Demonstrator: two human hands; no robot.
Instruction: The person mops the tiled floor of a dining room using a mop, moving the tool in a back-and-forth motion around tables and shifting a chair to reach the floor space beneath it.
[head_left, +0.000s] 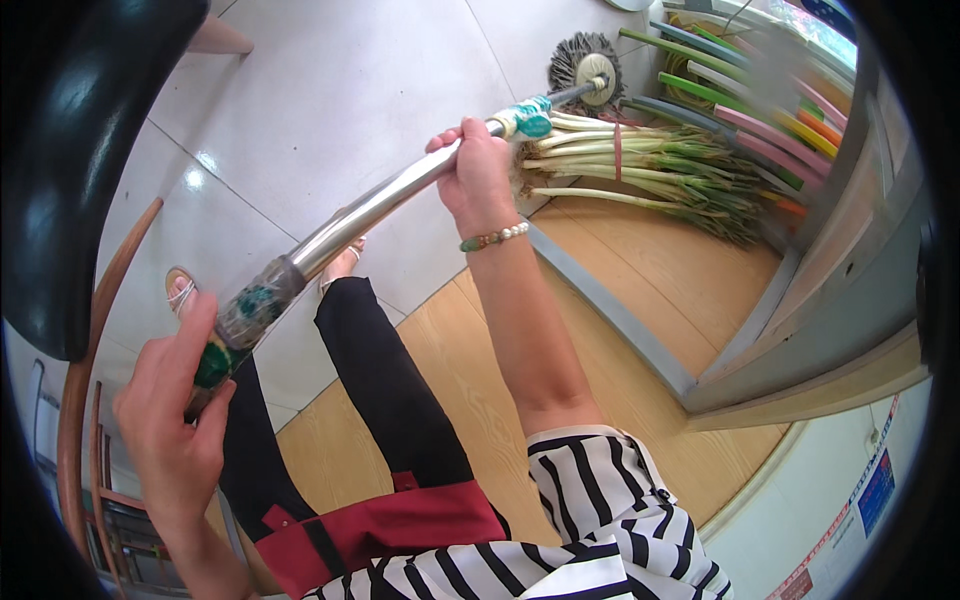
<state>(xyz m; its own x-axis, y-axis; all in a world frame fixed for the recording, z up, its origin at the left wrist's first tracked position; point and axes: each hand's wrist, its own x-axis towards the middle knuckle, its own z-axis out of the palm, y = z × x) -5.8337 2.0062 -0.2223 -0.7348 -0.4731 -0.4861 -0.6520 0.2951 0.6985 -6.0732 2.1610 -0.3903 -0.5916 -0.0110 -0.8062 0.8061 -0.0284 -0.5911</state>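
My left hand (175, 410), at 8 o'clock, curls round the green grip (213, 364) of a string mop (375, 203) slanting from 8 to 1 o'clock. Metal pole looks light, stiff, likely slick if wet; best held at grip and upper tube. My right hand (480, 177), 12 o'clock, closes round bare tube, just short of the teal joint (534, 122). Mop head (572, 66), 1 o'clock: grey strands, probably soft, floppy. Tied scallions (675, 165) near it, 2 o'clock.

No words or numbers can be read here. A small blue sign (876, 493) and a long strip with red bits (826, 546) are on the white wall (785, 505), low on the right, but their marks are too tiny and blurry.
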